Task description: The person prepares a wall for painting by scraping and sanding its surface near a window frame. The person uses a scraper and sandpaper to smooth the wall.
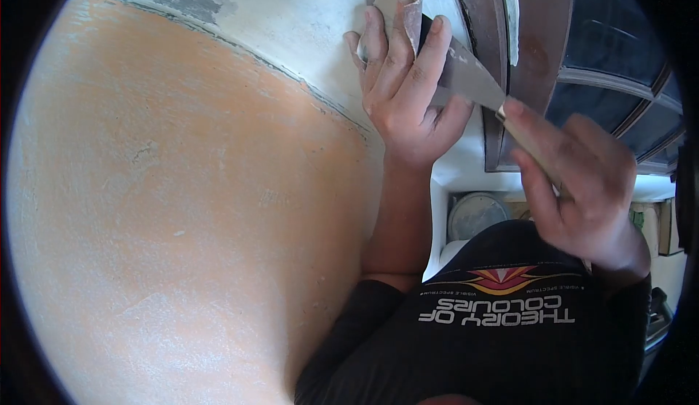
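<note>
My left hand (pixel 405 88) reaches up to the wall with its fingers spread around a folded, pale sheet (pixel 413 22) that looks like sandpaper. A dark edge shows beside the sheet, between the fingers. My right hand (pixel 582 183) grips the light handle of a scraper (pixel 470 77). The scraper's wide metal blade points up and left, its far end partly hidden behind my left fingers and thumb. Behind my left hand the wall has a white patched area (pixel 291 26), with grey patches above it.
Orange, scuffed wall (pixel 189 186) fills the left side, bordered by a cracked diagonal seam. At the upper right stands a brown window frame (pixel 539 48) with glass panes. A round lidded container (pixel 477 217) sits below, beyond the black shirt (pixel 495 354).
</note>
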Motion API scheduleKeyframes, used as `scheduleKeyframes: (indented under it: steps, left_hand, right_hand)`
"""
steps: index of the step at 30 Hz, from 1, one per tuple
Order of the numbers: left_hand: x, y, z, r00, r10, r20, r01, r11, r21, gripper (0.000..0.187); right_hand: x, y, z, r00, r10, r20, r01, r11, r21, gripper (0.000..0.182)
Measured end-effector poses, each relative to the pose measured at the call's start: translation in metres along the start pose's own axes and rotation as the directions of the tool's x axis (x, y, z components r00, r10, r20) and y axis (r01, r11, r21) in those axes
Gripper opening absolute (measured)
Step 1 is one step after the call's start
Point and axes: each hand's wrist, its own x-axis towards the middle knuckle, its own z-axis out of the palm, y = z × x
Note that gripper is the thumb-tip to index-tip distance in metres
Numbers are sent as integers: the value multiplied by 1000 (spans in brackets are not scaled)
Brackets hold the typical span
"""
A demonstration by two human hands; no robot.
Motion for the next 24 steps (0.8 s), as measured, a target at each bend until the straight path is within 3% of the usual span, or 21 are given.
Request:
scheduleKeyframes:
  steps: [2,6,9,21,24]
  left_hand:
    - [1,2,-1,1000,-5,-16,4,999,-53,62]
    - [-2,-1,6,994,-64,-83,61,997,-43,57]
    - [-1,-1,8,989,-70,-127,58,993,-100,56]
    - [5,0,-4,998,-14,-55,15,1000,15,60]
    - [8,0,-22,995,-86,43,88,995,-40,62]
  right_hand:
    - [1,-6,-5,997,-17,72,19,999,-31,51]
    - [-1,0,-1,999,17,41,-16,1000,-12,52]
    - [0,2,-2,998,-41,50,41,999,-1,52]
    - [-6,3,3,997,60,-43,-56,996,76,48]
    - [-8,11,11,990,66,-121,-50,990,130,48]
